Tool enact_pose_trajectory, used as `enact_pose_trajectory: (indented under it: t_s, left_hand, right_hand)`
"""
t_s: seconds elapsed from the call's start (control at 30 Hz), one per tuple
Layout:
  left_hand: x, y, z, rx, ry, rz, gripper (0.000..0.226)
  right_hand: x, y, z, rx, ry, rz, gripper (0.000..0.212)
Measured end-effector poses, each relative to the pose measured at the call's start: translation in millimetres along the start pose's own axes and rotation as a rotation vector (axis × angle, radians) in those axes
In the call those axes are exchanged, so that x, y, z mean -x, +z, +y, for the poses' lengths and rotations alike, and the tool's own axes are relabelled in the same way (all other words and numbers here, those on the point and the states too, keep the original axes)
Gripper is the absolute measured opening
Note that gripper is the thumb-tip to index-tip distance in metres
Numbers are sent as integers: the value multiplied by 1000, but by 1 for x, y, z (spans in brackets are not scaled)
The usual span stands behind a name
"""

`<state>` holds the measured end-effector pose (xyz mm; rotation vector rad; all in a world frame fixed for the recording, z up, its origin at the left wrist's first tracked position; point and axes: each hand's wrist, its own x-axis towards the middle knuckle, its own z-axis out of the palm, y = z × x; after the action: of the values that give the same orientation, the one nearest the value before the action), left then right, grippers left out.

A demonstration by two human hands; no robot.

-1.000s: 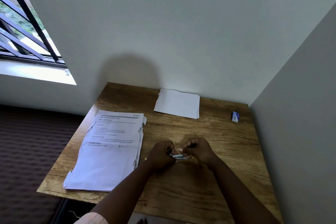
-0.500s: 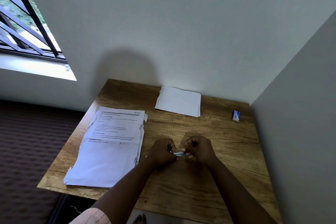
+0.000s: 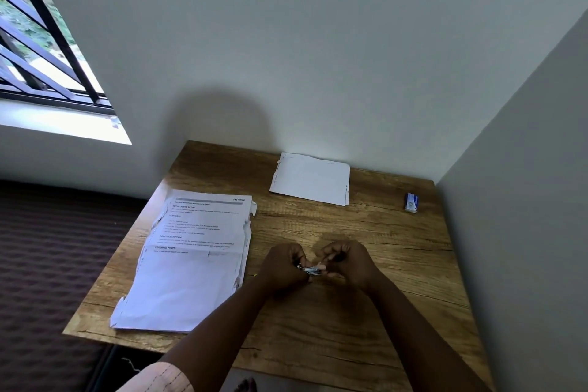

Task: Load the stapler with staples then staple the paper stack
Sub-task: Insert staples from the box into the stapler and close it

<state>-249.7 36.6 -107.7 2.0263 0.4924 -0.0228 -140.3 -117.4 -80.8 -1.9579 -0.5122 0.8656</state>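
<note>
I see both hands meeting just above the wooden surface [image 3: 318,344], near its middle. My left hand [image 3: 284,268] and right hand [image 3: 350,264] have their fingers curled in, and between them they pinch a small metallic item [image 3: 312,270], silvery and mostly hidden by the fingertips; I take it for the stapler or its staples, but I cannot tell which. The two hands sit close together, almost touching, with the metal piece bridging the gap between them.

Left of the hands, close beside my left wrist, lies the paper stack [image 3: 191,258], its printed top sheet face up and its edges ragged. At the far side of the surface, against the wall, rests a smaller blank white sheaf [image 3: 311,178]. Far right, well apart from the hands, stands a small blue and white box [image 3: 411,202].
</note>
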Motion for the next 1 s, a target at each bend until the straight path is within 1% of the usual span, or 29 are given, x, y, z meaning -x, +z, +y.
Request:
enact_pose_trajectory:
  t_s: [0.03,0.17,0.3,0.5,0.7,0.8,0.9,1.0]
  left_hand:
    - [0,0,-1,6,-4,-1,25]
    - [-1,1,-3,20,-20,3,26]
    - [-1,1,-2,16,-4,5,24]
    - [1,-1,0,33,0,-11,24]
    - [2,-1,0,37,14,5,30]
    - [2,0,0,49,10,2,27]
    - [2,0,0,56,8,5,25]
    - [3,-1,1,37,15,11,24]
  right_hand:
    - [0,1,1,32,-3,10,19]
    - [0,5,3,160,-76,29,9]
    - [3,10,3,241,-132,49,6]
    - [5,13,0,209,-129,96,8]
    - [4,19,-1,322,-154,83,13]
    - [5,16,1,378,-205,65,9]
    - [6,16,3,403,-224,58,10]
    - [5,18,3,386,-196,70,10]
